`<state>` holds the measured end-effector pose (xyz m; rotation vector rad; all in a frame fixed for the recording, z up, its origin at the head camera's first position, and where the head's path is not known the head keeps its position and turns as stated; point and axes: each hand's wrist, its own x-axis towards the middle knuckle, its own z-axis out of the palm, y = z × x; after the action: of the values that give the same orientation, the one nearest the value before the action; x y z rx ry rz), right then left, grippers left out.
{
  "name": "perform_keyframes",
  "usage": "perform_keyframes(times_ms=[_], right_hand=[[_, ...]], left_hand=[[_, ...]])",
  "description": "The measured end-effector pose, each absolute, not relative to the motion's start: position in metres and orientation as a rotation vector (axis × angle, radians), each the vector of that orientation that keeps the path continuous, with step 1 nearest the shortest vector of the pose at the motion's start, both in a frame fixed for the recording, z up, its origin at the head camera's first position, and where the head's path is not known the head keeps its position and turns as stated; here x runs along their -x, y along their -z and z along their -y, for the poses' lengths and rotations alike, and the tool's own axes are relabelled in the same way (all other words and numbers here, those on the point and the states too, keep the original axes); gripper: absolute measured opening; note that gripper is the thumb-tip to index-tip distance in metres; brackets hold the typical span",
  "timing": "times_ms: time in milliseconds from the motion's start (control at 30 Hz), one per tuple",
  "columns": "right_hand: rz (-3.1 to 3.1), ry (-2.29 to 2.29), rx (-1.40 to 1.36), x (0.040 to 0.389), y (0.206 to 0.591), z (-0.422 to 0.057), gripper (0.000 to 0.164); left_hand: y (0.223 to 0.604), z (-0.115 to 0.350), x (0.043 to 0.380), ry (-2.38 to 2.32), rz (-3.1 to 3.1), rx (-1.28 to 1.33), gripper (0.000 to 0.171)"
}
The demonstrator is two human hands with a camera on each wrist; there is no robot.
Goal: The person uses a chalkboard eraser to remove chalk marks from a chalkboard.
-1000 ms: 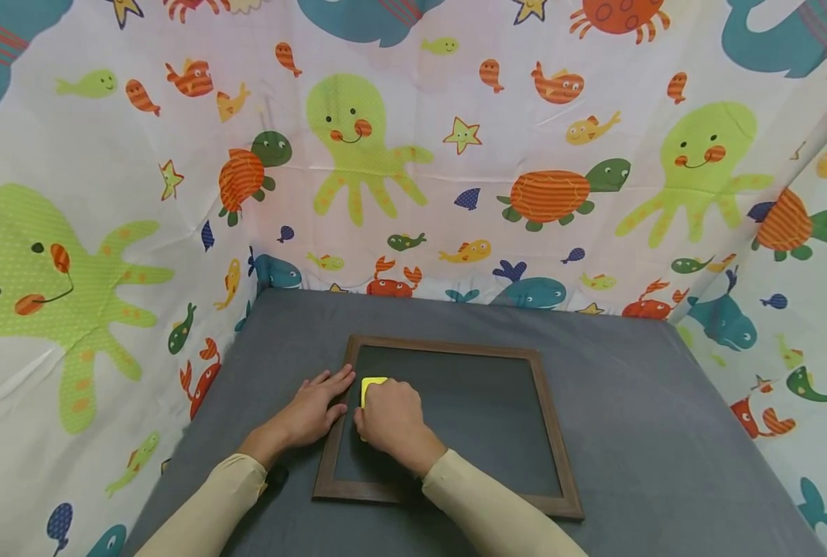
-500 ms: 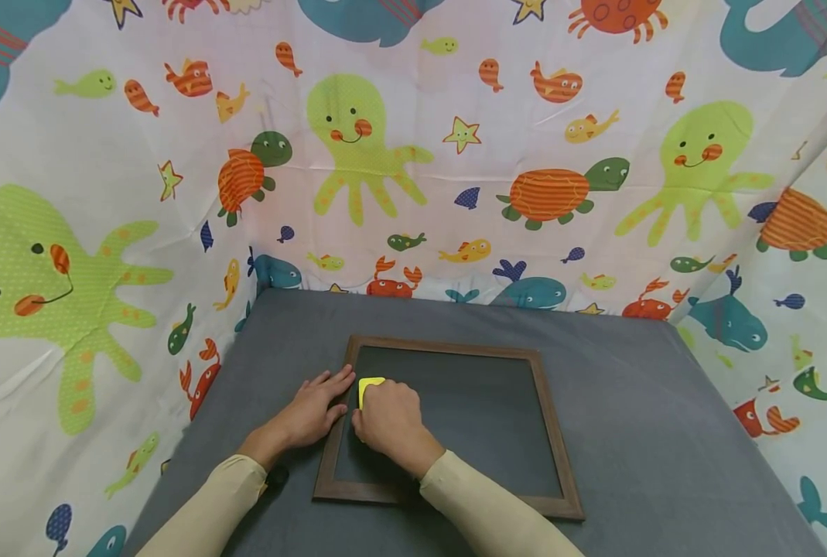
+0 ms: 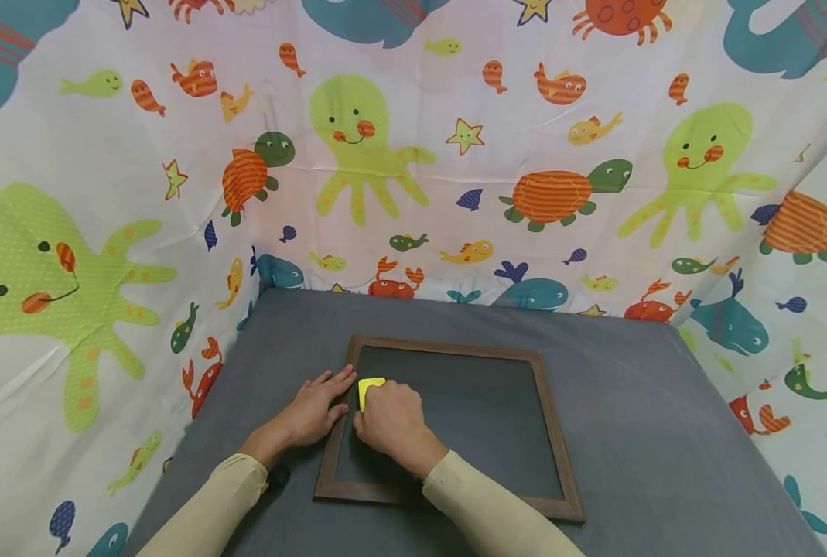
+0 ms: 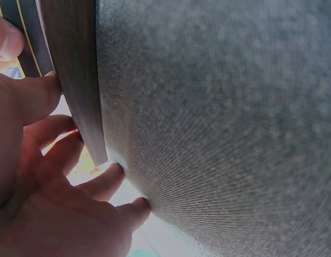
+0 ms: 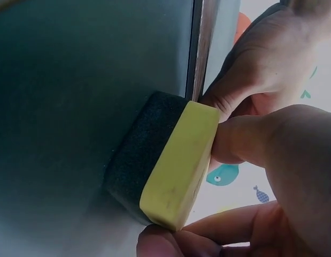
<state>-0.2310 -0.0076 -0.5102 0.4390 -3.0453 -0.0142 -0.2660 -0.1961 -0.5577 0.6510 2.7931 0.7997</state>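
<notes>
A chalkboard point(image 3: 469, 418) in a brown wooden frame point(image 3: 558, 433) lies flat on the grey cloth. In my right hand point(image 3: 394, 422) is a board eraser point(image 5: 178, 166) with a yellow back and a dark felt pad. Thumb and fingers pinch its yellow back, and the felt faces the board near the left side of the frame. My left hand point(image 3: 309, 410) rests at the frame's left edge, fingers spread. The left wrist view shows its thumb and some fingertips against the frame point(image 4: 77, 69), while the other fingers touch the cloth.
Grey cloth point(image 3: 650, 418) covers the table around the board. White curtains point(image 3: 448, 155) printed with sea animals rise at the back and both sides. A small dark round object point(image 3: 278, 476) sits beside the left wrist.
The eraser and right hand have shifted very slightly left along the board over the last second. The left hand stays at the frame.
</notes>
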Motion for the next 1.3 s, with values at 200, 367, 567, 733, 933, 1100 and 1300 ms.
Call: perform_keyframes(times_ms=[200,367,567,733,933,1100,1300], right_hand=[[3.062,0.002,-0.419,0.231,0.511,0.007,0.049],[3.076,0.027,-0.389,0.231,0.509,0.006,0.049],[3.078,0.067,-0.383,0.230,0.507,0.005,0.050],[3.093,0.073,-0.395,0.232,0.504,0.004,0.050],[3.102,0.064,-0.408,0.232,0.502,0.000,0.049],[3.117,0.020,-0.385,0.231,0.501,-0.006,0.049],[3.132,-0.037,-0.357,0.229,0.502,-0.013,0.046]], left_hand=[[0.556,0.196,0.265,-0.803,-2.793,-0.653,0.066],[0.555,0.196,0.265,-0.804,-2.791,-0.671,0.065],[0.554,0.195,0.264,-0.801,-2.790,-0.676,0.064],[0.553,0.195,0.264,-0.802,-2.789,-0.665,0.064],[0.553,0.195,0.266,-0.795,-2.789,-0.667,0.065],[0.553,0.196,0.267,-0.798,-2.783,-0.675,0.064],[0.552,0.197,0.266,-0.795,-2.780,-0.682,0.064]])
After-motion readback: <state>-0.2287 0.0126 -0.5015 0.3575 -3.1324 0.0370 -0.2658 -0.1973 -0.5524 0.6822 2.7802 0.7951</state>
